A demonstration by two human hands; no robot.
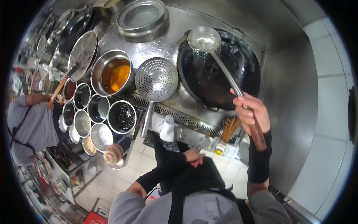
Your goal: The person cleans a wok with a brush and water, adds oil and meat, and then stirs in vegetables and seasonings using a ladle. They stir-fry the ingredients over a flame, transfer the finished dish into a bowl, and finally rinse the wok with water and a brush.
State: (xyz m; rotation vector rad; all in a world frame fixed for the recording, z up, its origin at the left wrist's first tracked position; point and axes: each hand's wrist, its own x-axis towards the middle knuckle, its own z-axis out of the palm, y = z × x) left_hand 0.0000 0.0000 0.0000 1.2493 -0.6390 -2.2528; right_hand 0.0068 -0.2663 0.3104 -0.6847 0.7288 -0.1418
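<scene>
Your left hand [194, 157] is at your black apron [207, 173], fingers part-curled; can't tell if they hold anything. Your right hand [253, 113] grasps the ladle [225, 71] by its handle, bowl over the wok's [209, 84] far-left edge.

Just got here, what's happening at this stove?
The right hand holds a ladle by its wooden handle, its bowl over the edge of the dark wok. The left hand hangs near the apron, apparently holding nothing. A perforated strainer lies between wok and pot.
</scene>
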